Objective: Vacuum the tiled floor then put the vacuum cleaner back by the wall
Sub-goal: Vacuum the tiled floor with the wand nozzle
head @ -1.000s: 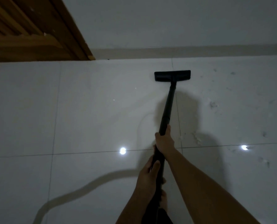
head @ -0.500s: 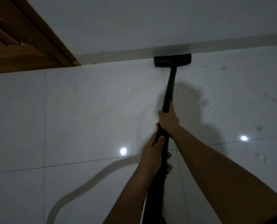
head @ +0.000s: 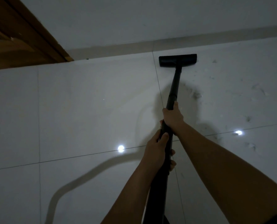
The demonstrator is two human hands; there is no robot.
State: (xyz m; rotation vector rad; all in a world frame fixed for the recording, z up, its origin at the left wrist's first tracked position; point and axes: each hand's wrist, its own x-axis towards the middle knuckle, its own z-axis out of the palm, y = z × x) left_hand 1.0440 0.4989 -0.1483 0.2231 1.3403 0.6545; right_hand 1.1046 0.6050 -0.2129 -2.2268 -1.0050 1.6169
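A black vacuum wand (head: 174, 85) runs from the bottom of the view up to a flat black floor head (head: 177, 60) resting on the white tiled floor (head: 86, 110), a little short of the skirting. My right hand (head: 172, 117) grips the wand higher up, with the arm stretched out. Lower down, my left hand (head: 158, 149) is wrapped around the same wand. The vacuum's body is out of view.
A white wall with a pale skirting (head: 134, 46) runs across the top. A brown wooden door frame (head: 29, 38) fills the top left corner. Dust and fluff (head: 196, 94) lie scattered on the tiles right of the wand. A hose shadow curves at lower left.
The floor head was pushed forward to the skirting, and now sits slightly back from it and further right. Both hands kept their grip on the wand.
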